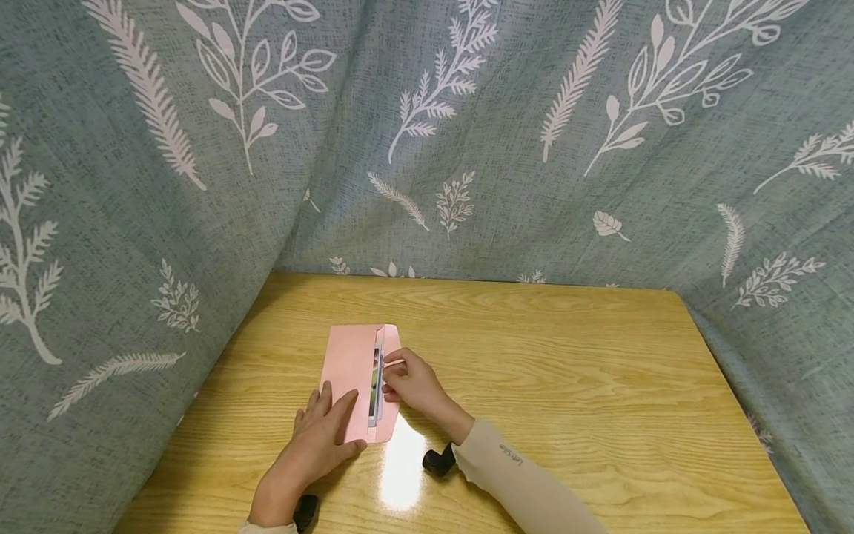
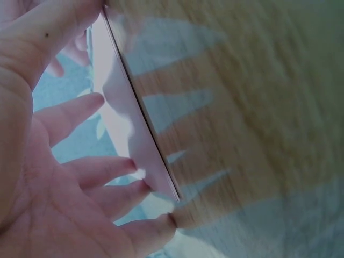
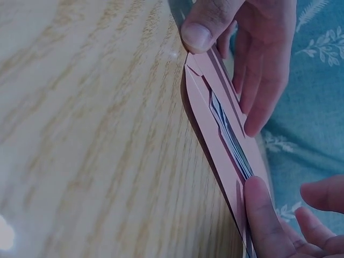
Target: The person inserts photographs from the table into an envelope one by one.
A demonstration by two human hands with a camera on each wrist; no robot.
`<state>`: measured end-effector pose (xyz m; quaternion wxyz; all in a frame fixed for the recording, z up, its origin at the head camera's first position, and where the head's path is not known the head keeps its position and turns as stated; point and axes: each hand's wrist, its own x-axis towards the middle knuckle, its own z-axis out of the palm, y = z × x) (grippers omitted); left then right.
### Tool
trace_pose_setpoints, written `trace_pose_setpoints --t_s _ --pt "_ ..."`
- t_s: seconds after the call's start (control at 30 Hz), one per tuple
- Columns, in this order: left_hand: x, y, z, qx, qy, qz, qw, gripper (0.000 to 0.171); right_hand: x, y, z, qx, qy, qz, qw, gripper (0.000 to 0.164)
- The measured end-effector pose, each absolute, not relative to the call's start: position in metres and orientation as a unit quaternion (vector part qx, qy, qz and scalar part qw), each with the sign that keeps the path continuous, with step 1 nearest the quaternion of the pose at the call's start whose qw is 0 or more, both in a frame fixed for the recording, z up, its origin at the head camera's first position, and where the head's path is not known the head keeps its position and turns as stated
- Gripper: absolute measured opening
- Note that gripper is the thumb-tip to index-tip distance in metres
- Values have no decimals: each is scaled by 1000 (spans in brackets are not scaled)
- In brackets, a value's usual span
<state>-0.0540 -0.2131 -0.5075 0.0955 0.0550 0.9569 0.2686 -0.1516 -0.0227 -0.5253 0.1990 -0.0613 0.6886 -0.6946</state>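
A pink envelope [image 1: 348, 348] lies on the wooden table with its flap to the right. From its long opening shows a small stack of picture cards [image 1: 374, 386], mostly inside; the right wrist view shows several card edges [image 3: 228, 131] in the slot. My left hand [image 1: 320, 434] rests on the envelope with fingers spread, its thumb by the near corner. At the opening is my right hand [image 1: 414, 382], fingers bent and touching the cards' outer edge. One right fingertip [image 3: 258, 193] presses at the slot while another finger stays apart from it.
The wooden table [image 1: 567, 371] extends to the right and behind the envelope. Patterned green-blue cloth [image 1: 494, 148] hangs around its back and sides. Small black wrist devices [image 1: 437, 461] sit by both wrists, and a bright glare patch lies in front of the envelope.
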Motion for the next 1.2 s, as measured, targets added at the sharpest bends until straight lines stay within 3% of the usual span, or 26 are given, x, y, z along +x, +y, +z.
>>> trace_pose_setpoints --t_s 1.2 --pt "-53 -217 -504 62 956 268 105 78 -136 -33 -525 -86 714 -675 164 23"
